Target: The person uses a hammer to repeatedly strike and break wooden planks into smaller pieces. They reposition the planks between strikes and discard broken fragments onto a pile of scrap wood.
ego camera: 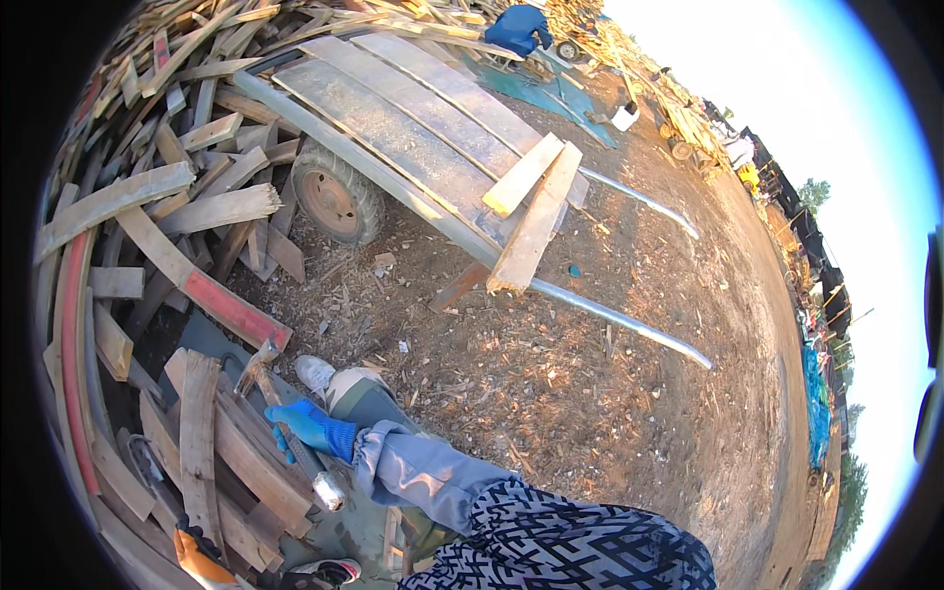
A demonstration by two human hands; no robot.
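Observation:
My left hand (310, 428), in a blue glove, grips a hammer (301, 448) with a metal head at the upper end and a silvery butt at the lower. The hammer lies over the edge of a heap of loose boards (251, 457). My right hand (200, 554), in an orange and black glove, shows at the lower left rim, closed around a dark metal hand tool (151, 472) with a curved end. Beside that tool a short weathered board (198, 435) lies across the others. A board with a red-painted stretch (228, 306) ends just beyond the hammer head.
A handcart (413, 133) with a plank bed, rubber tyre (335, 195) and metal shafts (627, 321) stands ahead. Two wood offcuts (535, 221) lie on its end. Scrap timber (147, 133) rises at the left. A person in blue (520, 31) bends over farther off. Wood chips litter the ground (553, 383).

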